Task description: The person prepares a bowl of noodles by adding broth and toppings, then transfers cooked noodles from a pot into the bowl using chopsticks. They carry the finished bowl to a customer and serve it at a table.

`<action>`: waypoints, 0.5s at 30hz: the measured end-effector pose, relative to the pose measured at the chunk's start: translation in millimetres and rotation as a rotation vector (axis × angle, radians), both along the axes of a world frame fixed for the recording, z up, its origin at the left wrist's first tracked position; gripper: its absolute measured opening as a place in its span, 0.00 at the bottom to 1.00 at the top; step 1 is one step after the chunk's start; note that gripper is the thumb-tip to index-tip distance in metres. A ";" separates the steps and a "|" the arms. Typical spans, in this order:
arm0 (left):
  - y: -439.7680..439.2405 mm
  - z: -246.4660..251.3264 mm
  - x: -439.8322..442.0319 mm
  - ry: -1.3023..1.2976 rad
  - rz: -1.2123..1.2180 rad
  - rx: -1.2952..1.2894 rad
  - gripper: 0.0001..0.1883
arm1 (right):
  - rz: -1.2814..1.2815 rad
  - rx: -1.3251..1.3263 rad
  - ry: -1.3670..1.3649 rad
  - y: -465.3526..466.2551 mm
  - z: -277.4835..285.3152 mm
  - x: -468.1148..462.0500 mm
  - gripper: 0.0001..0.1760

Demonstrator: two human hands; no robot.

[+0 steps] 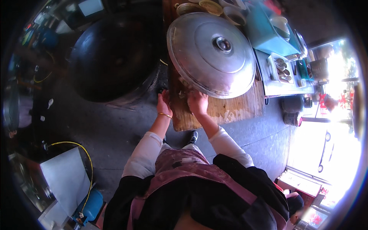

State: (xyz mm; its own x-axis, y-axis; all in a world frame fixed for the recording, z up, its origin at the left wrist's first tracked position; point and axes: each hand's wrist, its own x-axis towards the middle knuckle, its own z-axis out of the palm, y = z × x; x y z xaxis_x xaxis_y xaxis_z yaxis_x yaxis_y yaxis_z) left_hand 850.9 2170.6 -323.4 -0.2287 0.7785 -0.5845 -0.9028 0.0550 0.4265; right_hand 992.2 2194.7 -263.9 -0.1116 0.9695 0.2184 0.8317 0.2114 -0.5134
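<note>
A large round metal lid [201, 61] with a central knob lies over the wooden table [238, 110]. My right hand [199, 103] is at the near edge of this lid, low over the wood; its fingertips are partly hidden, and whether they grip anything does not show. Small pale scraps [181, 94] lie on the wood between my hands. My left hand [164, 103], with a gold-coloured bangle at the wrist, is beside the table's left edge, palm turned toward it, and no object is visible in it.
A big dark wok-like vessel [115, 60] stands left of the table. Bowls [234, 15], a blue plastic bin [261, 36] and a basket of spoons [280, 69] are beyond and right. A blue gas cylinder [93, 204] with a yellow hose stands lower left. Another person [294, 204] is lower right.
</note>
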 end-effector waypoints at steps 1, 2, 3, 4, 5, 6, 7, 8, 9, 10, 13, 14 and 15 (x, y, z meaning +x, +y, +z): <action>-1.9 -11.8 -3.1 0.005 -0.007 0.010 0.27 | 0.048 -0.145 -0.011 -1.2 26.2 -13.4 0.16; -1.9 -23.4 -6.9 -0.006 0.018 0.031 0.27 | 0.148 -0.011 0.056 -0.1 16.1 -18.1 0.16; -2.5 -21.0 -7.8 -0.044 0.020 0.038 0.27 | 0.240 0.127 0.117 0.8 15.1 -19.6 0.17; -3.7 -18.5 -8.2 -0.081 0.020 0.045 0.28 | 0.277 0.096 0.167 -4.5 14.9 -17.1 0.17; -5.3 -16.0 -7.1 -0.117 0.020 0.050 0.28 | 0.313 0.065 0.219 -12.7 15.2 -12.9 0.18; -7.5 -5.9 -5.4 -0.096 0.014 0.023 0.27 | 0.295 -0.002 0.289 -19.2 13.5 -7.5 0.19; -9.3 -6.5 -5.8 -0.085 -0.007 0.042 0.27 | 0.202 -0.025 0.330 -29.0 11.0 -0.1 0.19; -10.6 -7.2 -6.4 -0.073 -0.028 0.060 0.27 | 0.107 -0.047 0.371 -40.1 9.4 12.6 0.19; -12.4 -7.7 -6.5 -0.059 -0.051 0.076 0.27 | 0.010 -0.071 0.414 -51.0 8.1 26.9 0.19; -12.2 2.3 -4.9 -0.022 -0.058 0.019 0.26 | -0.084 0.000 0.436 -59.9 9.4 48.5 0.17; -12.8 -10.0 -14.1 -0.010 -0.096 0.023 0.26 | -0.343 0.064 0.657 -54.9 23.5 130.2 0.10; -12.5 -6.8 -11.1 0.020 -0.112 0.002 0.27 | -0.426 0.249 0.436 -48.3 6.8 173.7 0.09; -13.1 -3.3 -10.2 0.072 -0.132 -0.031 0.28 | -0.520 0.234 0.276 -43.7 -2.8 213.3 0.10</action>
State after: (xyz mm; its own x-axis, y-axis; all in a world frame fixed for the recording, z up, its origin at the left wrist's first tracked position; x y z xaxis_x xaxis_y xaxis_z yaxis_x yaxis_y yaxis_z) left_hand 840.7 2157.4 -326.7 -0.1676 0.7866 -0.5943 -0.8539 0.1854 0.4862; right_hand 1205.5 2151.0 -266.7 0.4519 0.8050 0.3844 0.6995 -0.0524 -0.7127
